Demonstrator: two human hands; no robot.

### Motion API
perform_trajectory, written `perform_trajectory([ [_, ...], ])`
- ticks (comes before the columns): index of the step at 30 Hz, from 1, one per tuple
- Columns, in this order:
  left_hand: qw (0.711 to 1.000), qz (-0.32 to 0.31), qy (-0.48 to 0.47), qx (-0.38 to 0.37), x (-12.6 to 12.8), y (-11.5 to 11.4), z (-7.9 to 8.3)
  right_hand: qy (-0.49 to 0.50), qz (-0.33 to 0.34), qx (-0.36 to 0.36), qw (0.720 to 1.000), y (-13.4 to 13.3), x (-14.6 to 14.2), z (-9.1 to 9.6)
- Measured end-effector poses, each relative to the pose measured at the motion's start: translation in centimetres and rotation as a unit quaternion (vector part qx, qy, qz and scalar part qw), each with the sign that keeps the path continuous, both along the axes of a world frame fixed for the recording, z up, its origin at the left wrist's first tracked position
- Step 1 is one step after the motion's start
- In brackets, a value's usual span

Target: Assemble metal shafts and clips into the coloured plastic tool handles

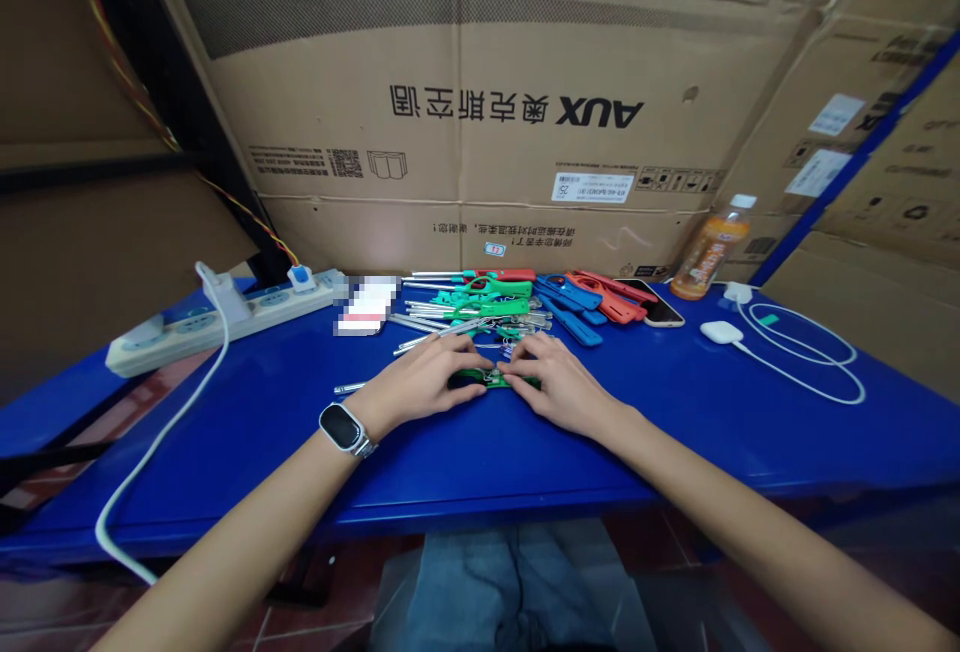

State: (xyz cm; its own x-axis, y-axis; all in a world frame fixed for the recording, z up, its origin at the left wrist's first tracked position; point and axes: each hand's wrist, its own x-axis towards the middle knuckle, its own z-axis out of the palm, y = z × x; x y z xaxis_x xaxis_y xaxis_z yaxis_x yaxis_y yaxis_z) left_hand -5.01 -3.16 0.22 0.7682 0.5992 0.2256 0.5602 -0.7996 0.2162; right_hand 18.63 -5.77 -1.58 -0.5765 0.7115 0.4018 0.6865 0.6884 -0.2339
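My left hand (427,379) and my right hand (553,382) rest on the blue table (262,432), fingers curled and pinched together over a green lighter-like piece (487,379) lying between them. Both hands press on it, the fingertips meeting at its middle. A watch (343,428) is on my left wrist. Just behind the hands lies a heap of green pieces (487,297) and metal rods (427,322), with blue pieces (570,307) and red pieces (607,294) to the right.
A white power strip (217,317) with a cable lies at the back left. A phone (660,307), an orange drink bottle (709,250), a white earbud case (721,332) and charger cable (810,352) sit at the right. Cardboard boxes (480,112) stand behind the table.
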Motion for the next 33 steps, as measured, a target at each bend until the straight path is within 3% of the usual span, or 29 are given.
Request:
perform_trajectory([
  [8, 0.994, -0.02, 0.075, 0.083, 0.4, -0.4, 0.0, -0.045, 0.021, -0.048, 0.998, -1.3, 1.5, 0.5],
  [12, 0.993, -0.024, 0.078, 0.09, 0.4, -0.3, -0.1, -0.024, -0.003, -0.012, 1.0, -1.5, 2.1, 0.5],
  [16, 0.993, -0.021, 0.072, 0.092, 0.5, -0.3, -0.2, -0.069, 0.023, 0.019, 0.997, -2.1, 2.1, 0.9],
  [24, 0.999, 0.023, -0.033, -0.007, -0.6, 0.2, 0.0, -0.126, 0.0, 0.044, 0.991, -2.3, 1.6, 1.9],
  [29, 0.997, 0.037, -0.051, -0.05, -1.4, 1.1, -0.6, -0.144, -0.015, 0.041, 0.989, -1.7, 1.0, 2.8],
  [33, 0.995, 0.042, -0.064, -0.059, -1.2, 1.4, -1.2, -0.083, -0.036, -0.01, 0.996, -0.1, -1.0, 3.1],
])
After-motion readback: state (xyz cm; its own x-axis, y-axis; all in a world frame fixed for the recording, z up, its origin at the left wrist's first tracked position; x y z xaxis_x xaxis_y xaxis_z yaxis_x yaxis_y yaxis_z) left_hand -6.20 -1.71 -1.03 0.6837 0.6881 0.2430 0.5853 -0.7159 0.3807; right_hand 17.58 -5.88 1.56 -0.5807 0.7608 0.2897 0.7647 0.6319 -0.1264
